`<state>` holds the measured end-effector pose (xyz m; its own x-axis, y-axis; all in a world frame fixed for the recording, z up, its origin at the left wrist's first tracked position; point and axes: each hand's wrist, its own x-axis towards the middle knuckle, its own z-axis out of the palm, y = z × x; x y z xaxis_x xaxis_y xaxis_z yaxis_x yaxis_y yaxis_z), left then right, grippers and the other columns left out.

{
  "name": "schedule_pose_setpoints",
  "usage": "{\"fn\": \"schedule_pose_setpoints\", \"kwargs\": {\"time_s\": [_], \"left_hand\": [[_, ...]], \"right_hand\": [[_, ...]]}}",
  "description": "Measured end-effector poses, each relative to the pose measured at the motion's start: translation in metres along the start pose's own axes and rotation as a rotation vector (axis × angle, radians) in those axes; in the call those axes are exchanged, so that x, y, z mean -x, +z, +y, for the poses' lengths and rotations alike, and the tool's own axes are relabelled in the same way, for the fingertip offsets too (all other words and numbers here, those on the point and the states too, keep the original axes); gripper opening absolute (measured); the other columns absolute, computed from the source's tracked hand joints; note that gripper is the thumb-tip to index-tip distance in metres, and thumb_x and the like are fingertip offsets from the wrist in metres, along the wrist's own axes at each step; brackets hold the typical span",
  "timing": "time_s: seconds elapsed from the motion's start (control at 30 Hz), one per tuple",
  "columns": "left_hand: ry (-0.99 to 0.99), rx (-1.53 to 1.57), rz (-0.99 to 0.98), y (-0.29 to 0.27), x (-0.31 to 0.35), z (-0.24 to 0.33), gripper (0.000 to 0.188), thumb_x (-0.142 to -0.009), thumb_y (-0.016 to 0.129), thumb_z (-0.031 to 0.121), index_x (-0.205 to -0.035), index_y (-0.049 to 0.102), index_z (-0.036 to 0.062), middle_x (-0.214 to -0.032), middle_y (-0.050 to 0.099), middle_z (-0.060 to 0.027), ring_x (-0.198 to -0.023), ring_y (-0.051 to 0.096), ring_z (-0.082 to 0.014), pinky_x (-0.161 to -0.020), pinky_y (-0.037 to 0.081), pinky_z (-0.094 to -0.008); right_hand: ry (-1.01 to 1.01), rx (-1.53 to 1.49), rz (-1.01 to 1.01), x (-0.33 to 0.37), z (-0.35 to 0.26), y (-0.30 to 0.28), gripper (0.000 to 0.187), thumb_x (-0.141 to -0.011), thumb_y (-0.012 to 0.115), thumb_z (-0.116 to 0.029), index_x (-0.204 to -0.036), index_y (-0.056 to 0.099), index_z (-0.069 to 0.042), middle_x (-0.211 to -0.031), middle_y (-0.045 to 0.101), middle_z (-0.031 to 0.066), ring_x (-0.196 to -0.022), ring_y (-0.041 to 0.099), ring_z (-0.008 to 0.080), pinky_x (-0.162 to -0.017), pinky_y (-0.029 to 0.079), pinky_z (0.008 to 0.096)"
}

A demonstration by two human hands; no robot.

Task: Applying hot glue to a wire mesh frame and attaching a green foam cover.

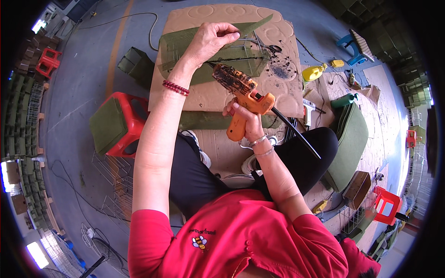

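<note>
My right hand (250,121) is wrapped round the handle of an orange hot glue gun (237,82). Dark residue crusts its front, and a long black glue stick (296,133) sticks out of its back. The nozzle points toward a green felt sheet (185,46) on the cardboard-topped work surface, where a line of black glue (238,59) runs across the felt. Above that line, my left hand (212,42) pinches the raised edge of a felt flap (257,25). Thin metal wires (252,42) show beside it. Scissors (274,48) lie just right of the felt.
Black crumbs (282,69) litter the cardboard (292,95). A red stool (121,139) with green felt stands left, near a green felt box (135,65). To the right are a yellow bottle (314,72), a second glue gun (308,111) and stacked felt sheets (350,143). Cables cross the floor.
</note>
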<state>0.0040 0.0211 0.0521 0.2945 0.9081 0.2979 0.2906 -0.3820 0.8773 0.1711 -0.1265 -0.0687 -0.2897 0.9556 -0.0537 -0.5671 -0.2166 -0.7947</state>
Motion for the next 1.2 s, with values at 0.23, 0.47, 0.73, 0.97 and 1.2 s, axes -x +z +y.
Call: {"fn": "schedule_pose_setpoints", "kwargs": {"time_s": [0.23,0.47,0.73,0.97,1.2], "left_hand": [[0.028,0.029,-0.013,-0.004,-0.002,0.001,0.024,-0.092,0.071,0.023,-0.103,0.072,0.0027,-0.089,0.067,0.0049,-0.083,0.057,-0.0038,-0.076,0.046,-0.0219],[0.037,0.035,-0.025,-0.005,-0.005,-0.003,0.023,-0.092,0.071,0.024,-0.103,0.073,0.0035,-0.089,0.067,0.0052,-0.084,0.057,-0.0034,-0.077,0.046,-0.0216],[0.092,-0.091,-0.009,0.0,-0.004,0.003,0.022,-0.092,0.07,0.023,-0.102,0.074,0.003,-0.085,0.068,0.0047,-0.08,0.058,-0.0038,-0.074,0.047,-0.0222],[0.215,-0.2,0.008,0.016,-0.005,0.007,0.021,-0.088,0.07,0.019,-0.098,0.072,0.0012,-0.078,0.071,-0.0079,-0.07,0.064,-0.0115,-0.066,0.05,-0.0283],[0.265,-0.229,0.104,0.029,0.0,0.009,0.016,-0.084,0.068,0.017,-0.092,0.073,0.0034,-0.081,0.071,-0.0149,-0.074,0.07,-0.0271,-0.071,0.054,-0.0371]], "right_hand": [[0.018,0.029,0.04,0.0,-0.002,0.009,0.019,-0.088,0.065,-0.016,-0.098,0.06,0.0,-0.086,0.062,0.0078,-0.084,0.064,0.0224,-0.079,0.048,0.0343],[0.006,0.02,-0.014,-0.003,-0.001,0.009,0.019,-0.092,0.061,-0.013,-0.106,0.055,0.0,-0.089,0.063,0.0081,-0.084,0.063,0.0191,-0.079,0.048,0.0325],[0.029,0.048,0.008,-0.006,0.002,0.013,0.02,-0.089,0.064,-0.016,-0.102,0.058,-0.002,-0.087,0.063,0.0083,-0.084,0.064,0.0216,-0.078,0.047,0.0339],[0.015,0.07,-0.008,-0.01,0.006,0.013,0.024,-0.089,0.063,-0.014,-0.106,0.057,0.001,-0.087,0.063,0.01,-0.084,0.064,0.0239,-0.08,0.048,0.0349],[0.064,0.042,-0.062,-0.012,0.012,0.015,0.021,-0.088,0.063,-0.011,-0.103,0.055,0.002,-0.087,0.061,0.0105,-0.085,0.063,0.024,-0.081,0.048,0.0353]]}}
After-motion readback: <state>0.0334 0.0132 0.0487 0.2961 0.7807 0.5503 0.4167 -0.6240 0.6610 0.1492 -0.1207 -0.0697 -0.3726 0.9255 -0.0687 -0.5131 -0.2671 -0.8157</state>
